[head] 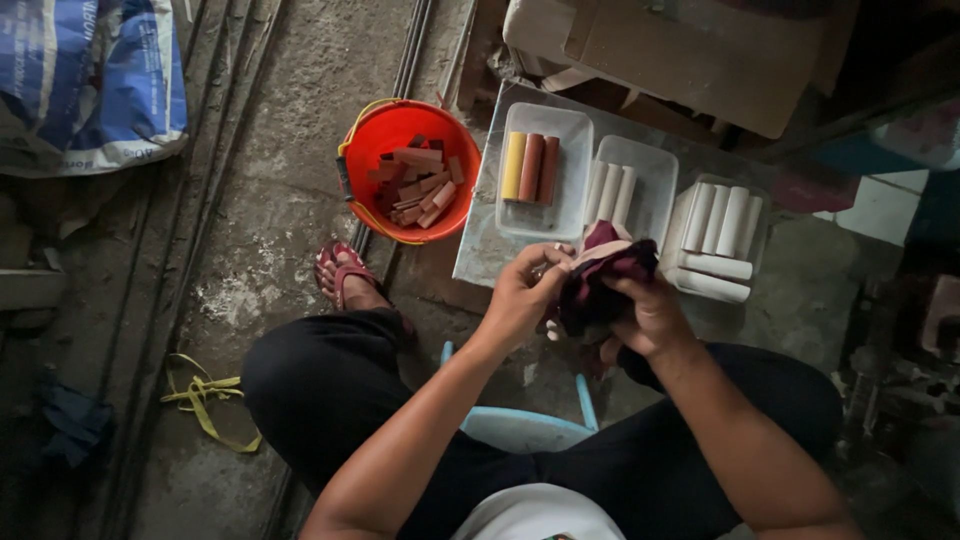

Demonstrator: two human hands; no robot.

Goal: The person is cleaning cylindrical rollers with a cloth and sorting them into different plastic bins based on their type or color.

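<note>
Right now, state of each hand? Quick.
Left hand: fingers pinched shut on the edge of the dark maroon cloth.
Right hand: closed around the same cloth, bunched in its grip; anything wrapped inside cannot be told.

Person sits on a stool (525, 425), both hands up front over the low table's (480, 250) near edge. Left hand (520, 295) and right hand (650, 315) meet on a cloth (600, 280) held btwn them. On the table, behind the hands, 3 trays in a row: left tray (545, 215) w/ three sticks, middle tray (655, 165) and right tray (690, 215) w/ more. Bucket (375, 135) w/ short blocks on the floor, just left of table. Sandalled foot (345, 280) in front of bucket. Sack (90, 80) far left; strap (205, 400) on floor near left.
</note>
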